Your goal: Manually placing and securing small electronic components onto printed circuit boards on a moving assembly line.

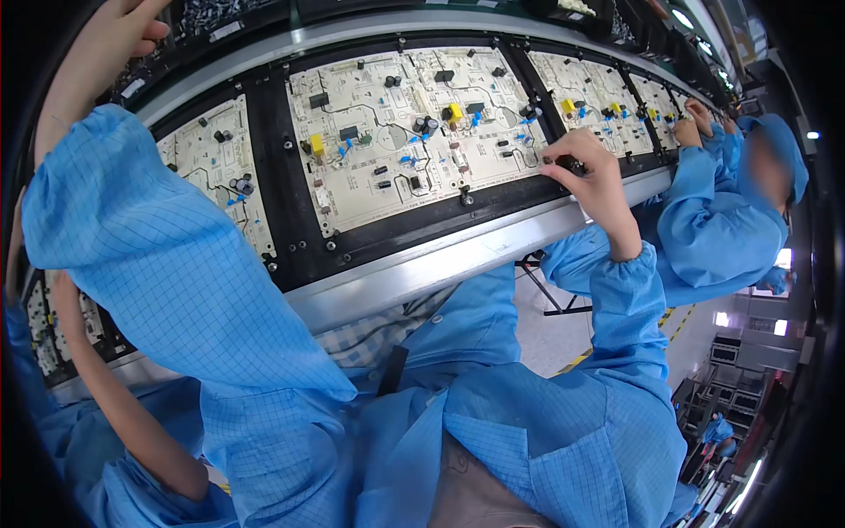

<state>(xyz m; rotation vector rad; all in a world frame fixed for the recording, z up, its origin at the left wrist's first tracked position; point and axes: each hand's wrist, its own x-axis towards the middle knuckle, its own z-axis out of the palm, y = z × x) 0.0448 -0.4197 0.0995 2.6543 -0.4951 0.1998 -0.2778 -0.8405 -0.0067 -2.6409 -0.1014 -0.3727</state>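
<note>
My right hand (591,176) is at the lower right corner of a pale printed circuit board (400,198). Its thumb and forefinger are closed in a pinch at the board's edge; whatever sits between the fingertips is too small to make out. Dark round shapes show behind the curled fingers. My left arm stretches far up to the left, and my left hand (110,44) is beside the parts bins (220,31). The top edge cuts off some of its fingers, so its grip is unclear. The board carries black, blue and yellow components.
More populated boards (216,163) sit in black carrier frames (304,255) along the line. A metal rail (422,264) runs along the near side. A co-worker in blue (726,220) works at the right; another person's bare forearm (132,414) reaches in at the left.
</note>
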